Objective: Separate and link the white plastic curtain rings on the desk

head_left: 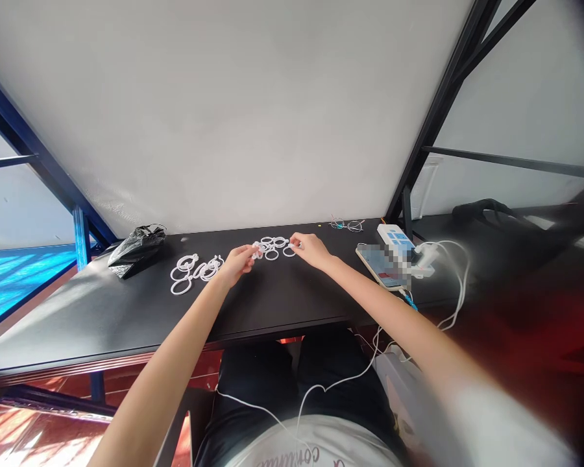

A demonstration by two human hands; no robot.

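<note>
Both arms reach out over a black table (126,311). My left hand (240,261) has its fingers pinched on a small white plastic ring (257,250). My right hand (309,248) is closed in a pinch on another white ring (291,249). Between the two hands lies a small cluster of white rings (274,246) on the tabletop. A second group of white rings (194,271) lies to the left of my left hand, apart from it.
A crumpled black plastic bag (136,248) sits at the table's back left. To the right lie a phone (383,267), a white power strip (396,237) and white cables (455,272). Thin-framed glasses (346,225) rest near the wall. Black metal frame bars rise on both sides.
</note>
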